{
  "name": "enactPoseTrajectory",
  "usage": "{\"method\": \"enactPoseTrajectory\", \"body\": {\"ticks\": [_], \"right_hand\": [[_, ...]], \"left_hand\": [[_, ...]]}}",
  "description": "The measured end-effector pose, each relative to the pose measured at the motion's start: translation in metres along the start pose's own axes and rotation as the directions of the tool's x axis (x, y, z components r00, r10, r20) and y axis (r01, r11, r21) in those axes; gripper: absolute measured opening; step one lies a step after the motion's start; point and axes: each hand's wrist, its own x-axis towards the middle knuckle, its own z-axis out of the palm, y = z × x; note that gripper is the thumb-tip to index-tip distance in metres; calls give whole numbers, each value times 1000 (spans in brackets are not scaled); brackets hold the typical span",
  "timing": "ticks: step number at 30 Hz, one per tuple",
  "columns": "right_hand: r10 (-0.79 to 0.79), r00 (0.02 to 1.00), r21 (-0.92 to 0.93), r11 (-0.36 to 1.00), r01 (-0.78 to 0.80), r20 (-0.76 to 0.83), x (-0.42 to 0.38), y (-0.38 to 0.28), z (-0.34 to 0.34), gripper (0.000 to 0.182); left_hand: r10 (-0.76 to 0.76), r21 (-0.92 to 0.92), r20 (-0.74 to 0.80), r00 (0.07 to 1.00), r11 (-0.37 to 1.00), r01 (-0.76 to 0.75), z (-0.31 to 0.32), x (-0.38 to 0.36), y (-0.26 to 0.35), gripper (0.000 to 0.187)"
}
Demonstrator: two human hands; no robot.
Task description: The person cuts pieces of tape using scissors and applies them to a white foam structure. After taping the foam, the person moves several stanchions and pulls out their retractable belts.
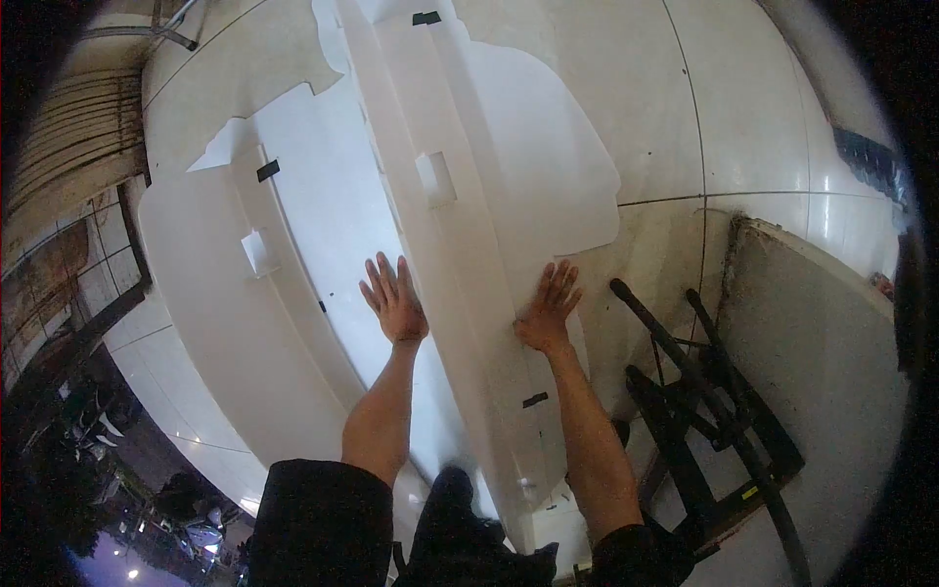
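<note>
My left hand [396, 301] lies flat with spread fingers on a smooth white sheet [328, 186], its palm side against the edge of a long cream panel [460, 284]. The panel has a raised lengthwise ridge and a rectangular cutout. Pressed flat on the panel's right side is my right hand [550, 308], fingers stretched out and holding nothing. A second cream panel [210, 313] with a similar cutout lies to the left. From under the long panel's right side, a white sheet with a curved outline [548, 147] spreads out. Black tape pieces [535, 400] stick to the panels.
Pale floor tiles [646, 108] surround the panels. A black metal frame [685, 391] stands at the right, beside a grey upright slab [812, 303]. Metal legs [161, 29] show at the upper left, a ribbed brown surface [78, 122] below them. My knee [450, 499] is close to the panel.
</note>
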Motion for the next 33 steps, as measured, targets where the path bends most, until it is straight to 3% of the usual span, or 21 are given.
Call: {"method": "enactPoseTrajectory", "body": {"ticks": [1,2,8,19,23,26,33], "right_hand": [[-7,1000,-7,1000,7,-7,0,0,0,130],[-12,1000,-10,1000,12,-1,1,-1,1,130],[25,999,-57,998,-22,41,1,-4,4,127],[11,998,-89,996,-16,-61,2,-3,13,133],[89,996,-90,992,-86,27,2,-10,7,132],[37,999,-83,996,-37,-8,0,-8,12,130],[100,995,-104,990,-99,9,2,-9,9,131]], "left_hand": [[20,417,6,1000,909,-21,-1,1,5,73],[33,757,21,999,652,-37,-3,1,9,73],[104,600,-63,993,799,-46,-8,3,18,69],[41,630,-24,999,776,-17,-14,0,22,67],[56,611,-35,998,791,-23,-13,-1,18,67],[70,623,-32,997,781,-35,-14,-3,15,66],[130,617,-62,990,784,-64,-8,-3,10,65]]}}
